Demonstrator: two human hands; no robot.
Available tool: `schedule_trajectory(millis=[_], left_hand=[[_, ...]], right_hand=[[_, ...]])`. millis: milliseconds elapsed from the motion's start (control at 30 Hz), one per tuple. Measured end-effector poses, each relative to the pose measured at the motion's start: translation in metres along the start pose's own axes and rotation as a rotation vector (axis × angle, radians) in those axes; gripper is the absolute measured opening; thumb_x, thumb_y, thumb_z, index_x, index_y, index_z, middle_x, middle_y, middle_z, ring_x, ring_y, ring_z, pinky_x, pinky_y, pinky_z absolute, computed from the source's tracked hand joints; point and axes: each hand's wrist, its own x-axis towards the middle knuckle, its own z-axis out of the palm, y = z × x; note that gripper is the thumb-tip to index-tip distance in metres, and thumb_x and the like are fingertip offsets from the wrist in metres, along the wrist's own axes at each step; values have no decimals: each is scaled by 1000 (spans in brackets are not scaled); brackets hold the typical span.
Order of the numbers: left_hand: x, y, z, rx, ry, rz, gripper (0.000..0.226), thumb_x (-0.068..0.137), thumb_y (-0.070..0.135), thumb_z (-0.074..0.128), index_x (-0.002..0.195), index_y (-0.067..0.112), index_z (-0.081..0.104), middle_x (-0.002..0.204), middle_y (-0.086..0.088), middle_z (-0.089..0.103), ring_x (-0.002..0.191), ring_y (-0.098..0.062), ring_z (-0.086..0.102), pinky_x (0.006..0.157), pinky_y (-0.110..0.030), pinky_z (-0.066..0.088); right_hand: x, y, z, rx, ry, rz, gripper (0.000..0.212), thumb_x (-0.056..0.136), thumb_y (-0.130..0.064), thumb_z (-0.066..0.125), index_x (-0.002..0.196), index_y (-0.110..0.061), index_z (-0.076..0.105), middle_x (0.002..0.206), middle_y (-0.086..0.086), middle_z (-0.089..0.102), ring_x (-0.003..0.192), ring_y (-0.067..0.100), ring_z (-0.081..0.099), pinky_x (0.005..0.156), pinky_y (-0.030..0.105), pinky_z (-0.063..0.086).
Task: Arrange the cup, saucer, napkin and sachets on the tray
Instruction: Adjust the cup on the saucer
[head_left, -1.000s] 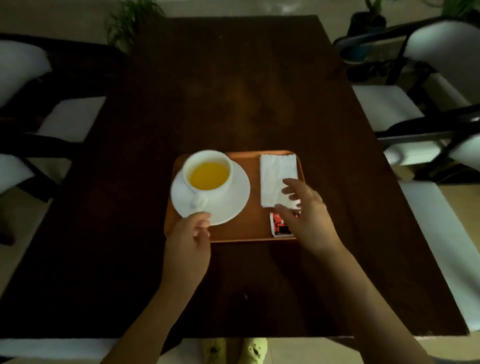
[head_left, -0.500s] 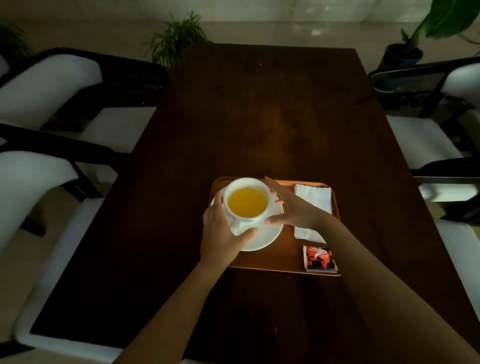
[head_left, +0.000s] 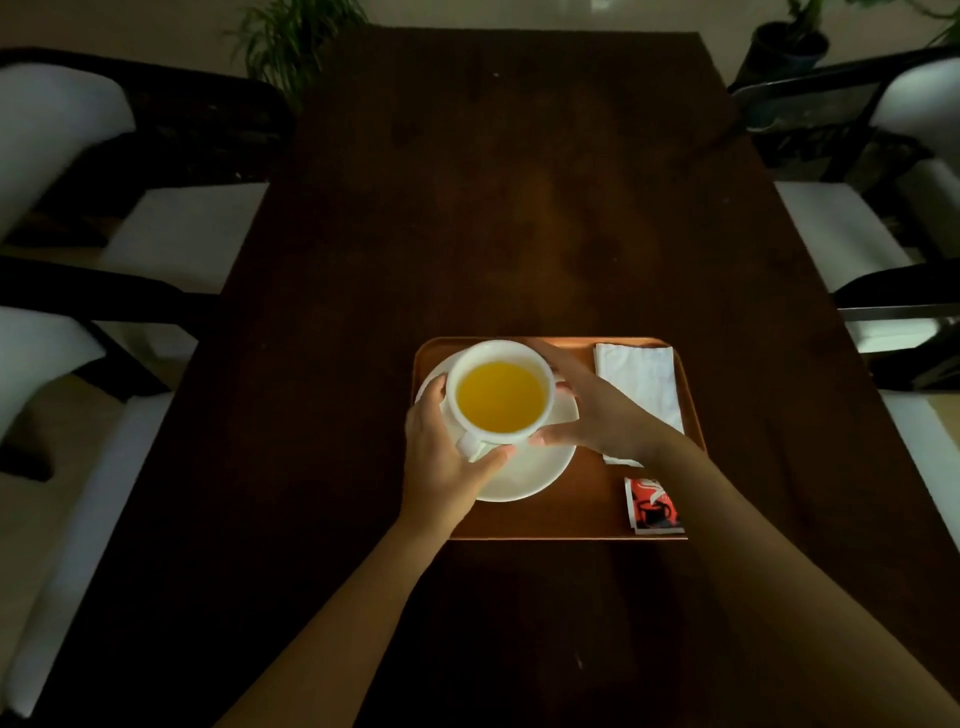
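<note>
Just below the centre of the frame, an orange-brown tray (head_left: 597, 512) is seen lying on a dark wooden table (head_left: 498, 182), and all the task's things are found on it. A white cup (head_left: 500, 397), filled nearly to the brim with a yellow-orange drink, is clasped from both sides: the left hand (head_left: 441, 457) is curled round its left wall, with the thumb brought under near the handle, and the right hand (head_left: 597, 410) is wrapped round its right wall, fingers bent against the rim side and thumb along the lower edge. Neither hand is spread flat; both are closed on the cup. Whether the cup is resting on the white saucer (head_left: 524, 473) or raised slightly above it cannot be told. The saucer occupies the left half of the tray. A folded white napkin (head_left: 641, 387) is laid along the right side, partly covered by the right wrist, and red sachets (head_left: 653, 506) are placed below it in the tray's lower right corner. The step in hand is judged to be the seating or centring of the cup on the saucer, since the cup is seen towards the saucer's upper left. For the next move, a level, slow adjustment is called for so that the drink is not spilled, followed by a release of both hands.
</note>
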Motion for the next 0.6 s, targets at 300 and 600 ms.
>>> schedule_trajectory(millis=[300,600], left_hand=[[21,-12,-26,-1,-253,104,92,58,25,84,135,26,35,126,11,39,124,-10,33,91,-25,38],[39,-18,-32,-61,-365,134,82,59,23,83,125,41,38,115,33,34,112,14,35,78,-1,34]], right_hand=[[-14,15,9,-38,128,-44,84,67,-28,79,135,-31,30,136,-6,42,122,10,43,100,36,47],[-15,15,18,-31,217,-26,80,66,-34,78,129,-49,32,134,-18,44,125,8,41,100,31,42]])
